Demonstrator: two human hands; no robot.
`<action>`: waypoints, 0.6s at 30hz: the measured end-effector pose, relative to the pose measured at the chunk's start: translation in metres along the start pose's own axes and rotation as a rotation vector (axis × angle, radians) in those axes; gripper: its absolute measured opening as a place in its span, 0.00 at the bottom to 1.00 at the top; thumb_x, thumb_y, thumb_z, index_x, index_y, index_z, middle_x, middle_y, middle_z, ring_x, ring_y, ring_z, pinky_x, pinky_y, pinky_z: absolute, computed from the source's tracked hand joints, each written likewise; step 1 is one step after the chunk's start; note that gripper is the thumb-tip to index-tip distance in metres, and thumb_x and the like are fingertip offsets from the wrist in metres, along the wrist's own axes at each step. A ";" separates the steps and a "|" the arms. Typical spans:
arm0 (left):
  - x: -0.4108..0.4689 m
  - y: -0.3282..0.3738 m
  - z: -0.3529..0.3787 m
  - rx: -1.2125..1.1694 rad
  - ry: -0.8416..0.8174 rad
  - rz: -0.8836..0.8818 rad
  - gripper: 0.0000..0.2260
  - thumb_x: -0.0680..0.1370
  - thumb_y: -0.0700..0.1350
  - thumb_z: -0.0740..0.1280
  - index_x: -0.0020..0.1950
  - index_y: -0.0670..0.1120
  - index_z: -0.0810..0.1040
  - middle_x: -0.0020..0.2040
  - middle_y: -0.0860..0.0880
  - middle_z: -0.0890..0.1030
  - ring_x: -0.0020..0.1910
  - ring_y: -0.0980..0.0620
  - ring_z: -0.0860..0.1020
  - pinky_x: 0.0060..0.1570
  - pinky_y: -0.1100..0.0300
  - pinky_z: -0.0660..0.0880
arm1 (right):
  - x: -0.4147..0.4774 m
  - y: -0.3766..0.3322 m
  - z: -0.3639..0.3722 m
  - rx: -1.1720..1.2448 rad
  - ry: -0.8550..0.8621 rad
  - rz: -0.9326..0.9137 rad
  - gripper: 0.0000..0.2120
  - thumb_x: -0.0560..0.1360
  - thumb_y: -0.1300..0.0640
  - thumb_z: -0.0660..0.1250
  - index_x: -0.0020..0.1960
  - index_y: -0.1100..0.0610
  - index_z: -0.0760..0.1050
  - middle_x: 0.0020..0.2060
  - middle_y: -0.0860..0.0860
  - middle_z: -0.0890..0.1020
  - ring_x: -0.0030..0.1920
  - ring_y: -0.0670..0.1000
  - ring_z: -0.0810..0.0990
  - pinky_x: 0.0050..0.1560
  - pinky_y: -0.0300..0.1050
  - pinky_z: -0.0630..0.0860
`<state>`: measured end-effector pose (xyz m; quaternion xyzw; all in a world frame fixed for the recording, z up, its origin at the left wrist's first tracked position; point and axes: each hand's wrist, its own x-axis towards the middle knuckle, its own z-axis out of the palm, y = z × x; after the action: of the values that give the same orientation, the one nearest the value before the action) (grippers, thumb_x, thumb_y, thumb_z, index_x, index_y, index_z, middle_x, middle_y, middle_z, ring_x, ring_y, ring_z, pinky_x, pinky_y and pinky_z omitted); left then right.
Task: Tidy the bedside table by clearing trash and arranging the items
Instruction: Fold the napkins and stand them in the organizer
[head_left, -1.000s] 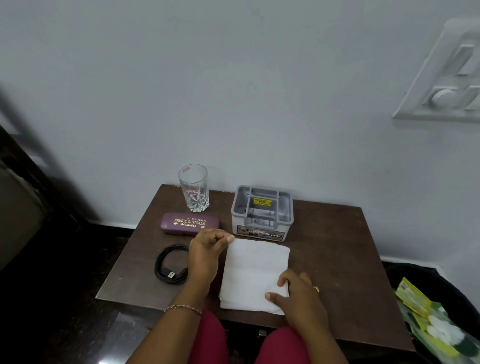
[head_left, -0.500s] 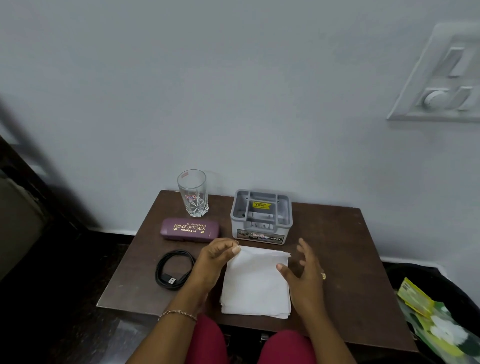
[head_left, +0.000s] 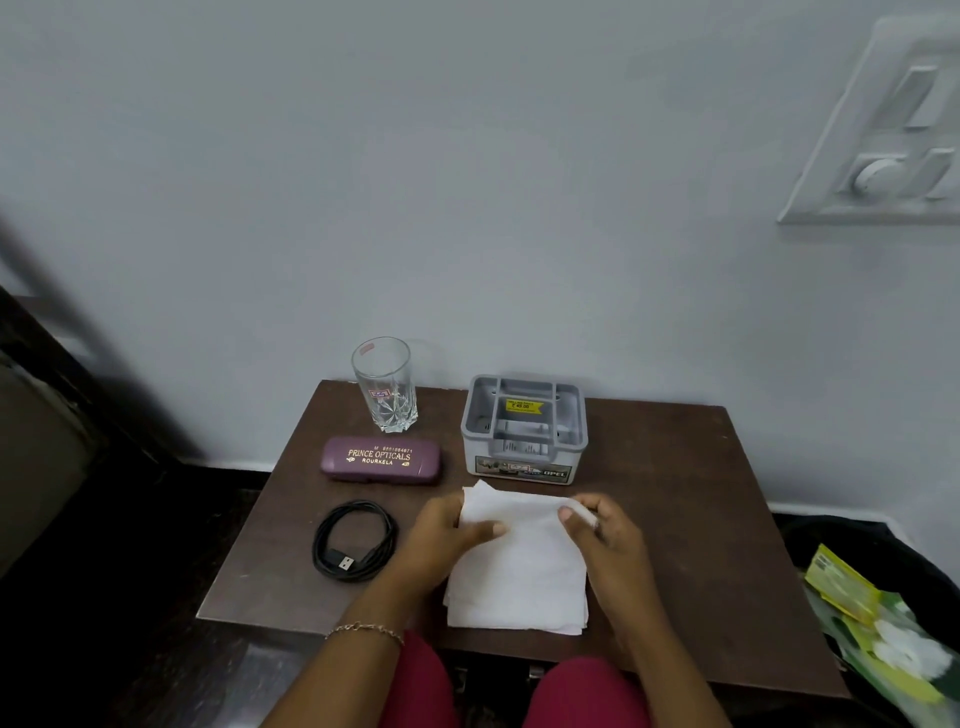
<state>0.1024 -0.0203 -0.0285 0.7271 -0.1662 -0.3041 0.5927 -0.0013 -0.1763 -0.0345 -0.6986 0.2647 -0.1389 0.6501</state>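
Observation:
A white folded cloth (head_left: 519, 577) lies near the front of the brown bedside table (head_left: 675, 545). My left hand (head_left: 441, 535) pinches its far left corner and my right hand (head_left: 605, 530) pinches its far right corner; that far edge is lifted off the table. Behind the cloth stands a grey plastic organiser box (head_left: 523, 431). To the left are a purple spectacle case (head_left: 382, 460), a clear drinking glass (head_left: 385, 384) and a coiled black USB cable (head_left: 354, 540).
The white wall runs right behind the table. A black bin (head_left: 883, 551) holding yellow and green wrappers (head_left: 878, 618) sits on the floor at the right. A dark piece of furniture stands at the far left. My red-clad knees are under the table's front edge.
Both hands moved up to the cloth's far edge and took hold of its corners, lifting that edge. Earlier the right hand lay on the near right corner, then hovered open.

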 end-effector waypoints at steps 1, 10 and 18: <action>0.000 0.001 0.000 -0.039 0.028 -0.025 0.11 0.73 0.35 0.69 0.55 0.39 0.79 0.48 0.48 0.84 0.44 0.56 0.82 0.43 0.67 0.77 | 0.000 -0.002 0.000 0.035 -0.006 0.018 0.05 0.75 0.60 0.66 0.49 0.53 0.77 0.44 0.49 0.83 0.41 0.41 0.81 0.39 0.34 0.77; -0.013 0.024 -0.005 -0.351 0.038 -0.106 0.08 0.75 0.43 0.67 0.50 0.41 0.81 0.47 0.42 0.85 0.42 0.48 0.83 0.40 0.58 0.79 | -0.009 -0.024 -0.012 0.220 -0.108 0.201 0.06 0.74 0.59 0.67 0.49 0.57 0.80 0.44 0.51 0.86 0.46 0.51 0.85 0.46 0.45 0.79; -0.044 0.030 -0.002 -0.271 -0.051 -0.186 0.16 0.70 0.40 0.72 0.57 0.41 0.79 0.51 0.43 0.85 0.48 0.47 0.83 0.48 0.54 0.79 | -0.025 -0.036 -0.015 0.308 -0.117 0.318 0.09 0.75 0.62 0.65 0.54 0.62 0.78 0.45 0.56 0.86 0.45 0.55 0.85 0.44 0.47 0.80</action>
<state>0.0741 0.0008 0.0111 0.6450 -0.0706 -0.3955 0.6501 -0.0229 -0.1749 0.0061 -0.5474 0.3090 -0.0324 0.7771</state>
